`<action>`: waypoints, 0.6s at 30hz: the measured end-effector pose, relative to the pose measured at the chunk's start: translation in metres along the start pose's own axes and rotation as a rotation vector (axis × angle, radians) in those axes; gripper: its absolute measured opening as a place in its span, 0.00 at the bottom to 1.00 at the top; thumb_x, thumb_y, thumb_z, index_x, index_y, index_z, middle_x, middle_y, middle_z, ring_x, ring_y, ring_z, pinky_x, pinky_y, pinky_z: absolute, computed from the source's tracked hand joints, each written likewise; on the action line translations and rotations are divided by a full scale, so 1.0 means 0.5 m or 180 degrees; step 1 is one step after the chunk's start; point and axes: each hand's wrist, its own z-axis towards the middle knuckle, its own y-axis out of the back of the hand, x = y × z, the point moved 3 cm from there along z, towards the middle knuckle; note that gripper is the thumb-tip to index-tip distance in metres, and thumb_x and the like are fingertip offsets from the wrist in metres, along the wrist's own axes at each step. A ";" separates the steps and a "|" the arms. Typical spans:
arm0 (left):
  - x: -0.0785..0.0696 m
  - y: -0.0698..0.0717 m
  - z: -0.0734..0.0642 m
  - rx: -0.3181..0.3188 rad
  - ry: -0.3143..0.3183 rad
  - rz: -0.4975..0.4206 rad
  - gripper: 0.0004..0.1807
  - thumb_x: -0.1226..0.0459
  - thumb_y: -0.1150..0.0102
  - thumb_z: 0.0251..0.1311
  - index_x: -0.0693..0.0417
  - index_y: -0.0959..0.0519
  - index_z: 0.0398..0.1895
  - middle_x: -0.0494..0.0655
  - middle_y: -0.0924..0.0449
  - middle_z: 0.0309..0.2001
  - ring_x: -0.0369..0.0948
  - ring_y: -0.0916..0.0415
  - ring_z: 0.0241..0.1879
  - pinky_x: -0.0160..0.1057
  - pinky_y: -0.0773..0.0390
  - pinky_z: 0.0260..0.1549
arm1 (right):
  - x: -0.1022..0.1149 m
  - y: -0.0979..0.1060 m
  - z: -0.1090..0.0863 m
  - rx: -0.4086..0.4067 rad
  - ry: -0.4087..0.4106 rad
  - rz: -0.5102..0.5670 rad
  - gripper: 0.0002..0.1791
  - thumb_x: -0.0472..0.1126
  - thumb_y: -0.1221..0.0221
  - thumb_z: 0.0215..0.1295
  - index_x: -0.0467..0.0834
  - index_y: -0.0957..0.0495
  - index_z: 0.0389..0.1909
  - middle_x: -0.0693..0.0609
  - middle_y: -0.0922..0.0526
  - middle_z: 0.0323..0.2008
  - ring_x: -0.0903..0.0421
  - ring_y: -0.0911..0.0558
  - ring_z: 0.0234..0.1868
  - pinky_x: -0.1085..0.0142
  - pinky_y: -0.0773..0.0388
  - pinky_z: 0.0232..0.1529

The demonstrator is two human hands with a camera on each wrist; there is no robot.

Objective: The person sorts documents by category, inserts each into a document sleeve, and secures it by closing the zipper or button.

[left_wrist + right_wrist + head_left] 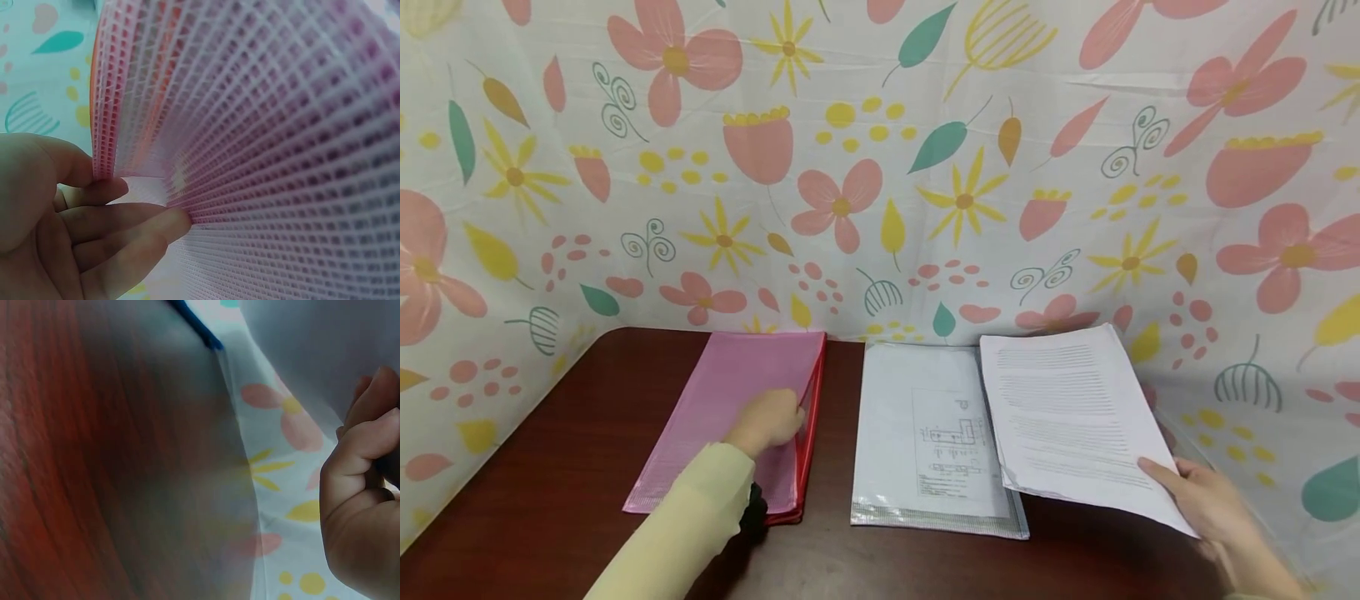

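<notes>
Progress: I judge the work part-done. The white stack of printed paper sheets (1060,404) is in hand, outside the flat, translucent pink mesh folder (748,367), whose side with red edging (806,462) stands parted.
Outstanding: In my judgement the stack awaits placing; from my remote station I cannot tell where it belongs.
Left grip: I see the left hand (766,422) pinching the pink folder's edge between thumb and finger, other fingers extended beside the mesh.
Right grip: I see the right hand (1208,502) holding the stack by its near right corner, thumb on top.
Stack location: Extends leftward and away from the right grip, overlapping the flat, clear plastic folder (887,417); the gripped corner is raised above the dark reddish-brown, wood-grained table (842,571).
Stack condition: Lines of print, too small for me to read; slightly bowed, sheet edges a little uneven at the near left corner.
Pink folder condition: Spreads mainly left of the left grip; fine grid weave, ribbed near edge. Contents not confirmed.
Clear folder: Lies between the two grips, a line drawing showing through.
</notes>
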 end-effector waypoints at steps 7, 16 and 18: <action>-0.039 -0.016 0.005 -0.0071 -0.0119 0.0066 0.18 0.64 0.51 0.61 0.51 0.32 0.12 0.45 0.30 0.18 0.41 0.34 0.20 0.38 0.33 0.20 | 0.004 -0.033 0.000 0.0116 0.0073 0.0322 0.03 0.43 0.44 0.67 0.50 0.26 0.33 0.59 0.14 0.24 0.57 0.15 0.23 0.62 0.19 0.23; -0.085 -0.042 0.011 -0.0068 -0.0186 0.0090 0.16 0.64 0.51 0.62 0.51 0.30 0.15 0.44 0.30 0.17 0.39 0.34 0.18 0.36 0.32 0.15 | 0.012 -0.069 0.004 0.0167 0.0060 0.0428 0.07 0.46 0.45 0.67 0.46 0.27 0.38 0.59 0.15 0.25 0.58 0.15 0.24 0.63 0.19 0.24; -0.096 -0.049 0.013 -0.0097 -0.0225 0.0163 0.15 0.64 0.51 0.62 0.52 0.30 0.16 0.45 0.28 0.19 0.40 0.33 0.19 0.37 0.31 0.16 | 0.013 -0.078 0.003 0.0180 0.0041 0.0305 0.15 0.48 0.45 0.68 0.40 0.29 0.44 0.59 0.15 0.25 0.58 0.15 0.25 0.62 0.18 0.25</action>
